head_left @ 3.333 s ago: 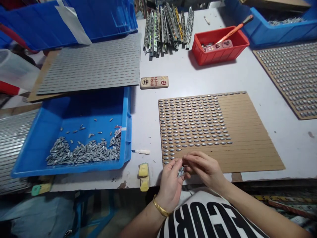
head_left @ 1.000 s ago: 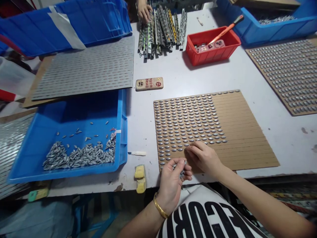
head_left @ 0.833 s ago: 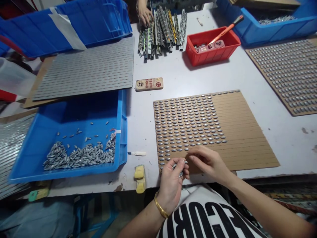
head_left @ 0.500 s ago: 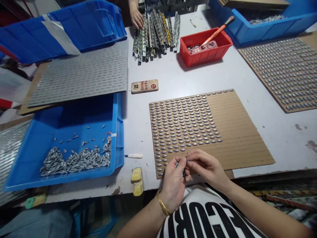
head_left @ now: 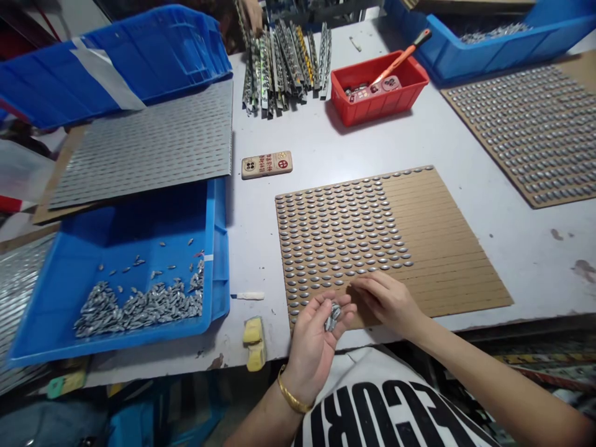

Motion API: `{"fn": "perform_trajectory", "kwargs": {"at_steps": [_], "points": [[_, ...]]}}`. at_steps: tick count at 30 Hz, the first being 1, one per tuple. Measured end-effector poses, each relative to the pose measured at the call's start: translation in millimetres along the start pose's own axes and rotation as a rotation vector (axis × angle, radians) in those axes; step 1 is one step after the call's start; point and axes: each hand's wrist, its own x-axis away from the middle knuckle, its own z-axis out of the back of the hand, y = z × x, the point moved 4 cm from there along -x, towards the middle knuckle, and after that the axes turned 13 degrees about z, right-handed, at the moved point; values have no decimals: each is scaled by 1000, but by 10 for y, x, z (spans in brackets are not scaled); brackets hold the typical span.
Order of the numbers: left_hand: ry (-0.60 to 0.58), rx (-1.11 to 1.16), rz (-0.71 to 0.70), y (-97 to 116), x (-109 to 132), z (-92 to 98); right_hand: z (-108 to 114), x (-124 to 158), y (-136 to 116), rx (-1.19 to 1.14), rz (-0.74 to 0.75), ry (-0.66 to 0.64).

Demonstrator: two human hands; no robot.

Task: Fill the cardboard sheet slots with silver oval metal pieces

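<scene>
Cupping a small clump of oval silver metal pieces (head_left: pixel 332 317) in its half-open, palm-up left hand (head_left: pixel 311 349), the person holds the clump just above the near edge of a slotted brown cardboard board (head_left: pixel 433 248). The right hand (head_left: pixel 386 302) is loosely curled with nothing visible in its grip; its fingertips (head_left: pixel 357 284) are just beside the lowest seated row, but contact with the board cannot be told. Matching silver pieces (head_left: pixel 339 230) stand in close rows across the board's left portion, while its right portion shows bare strips. To the left, a blue plastic crate (head_left: pixel 220 261) holds a loose heap of similar pieces (head_left: pixel 139 307). Beyond the board, a co-worker's hand (head_left: pixel 252 12) touches a pile of long metal strips (head_left: pixel 284 68).
</scene>
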Motion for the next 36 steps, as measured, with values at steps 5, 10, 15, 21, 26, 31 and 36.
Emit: {"fn": "perform_trajectory", "kwargs": {"at_steps": [5, 10, 15, 21, 26, 31, 36], "points": [[11, -55, 10, -59, -23, 2, -91, -52, 13, 123, 40, -81], [51, -48, 4, -71, -53, -4, -90, -95, 37, 213, 22, -141], [46, -4, 22, -89, -87, -18, -33, -104, 21, 91, -8, -151], [6, -86, -22, -99, -82, -47, 78, -98, -115, -376, -228, -2], [-10, -75, -80, -129, -126, -106, 17, -12, -218, -642, -390, 75], [-25, -71, -73, -192, -180, -167, 65, 51, -297, -417, -205, 115], [-51, -126, -6, -216, -183, -234, 158, 118, -236, -195, -70, 84]]}}
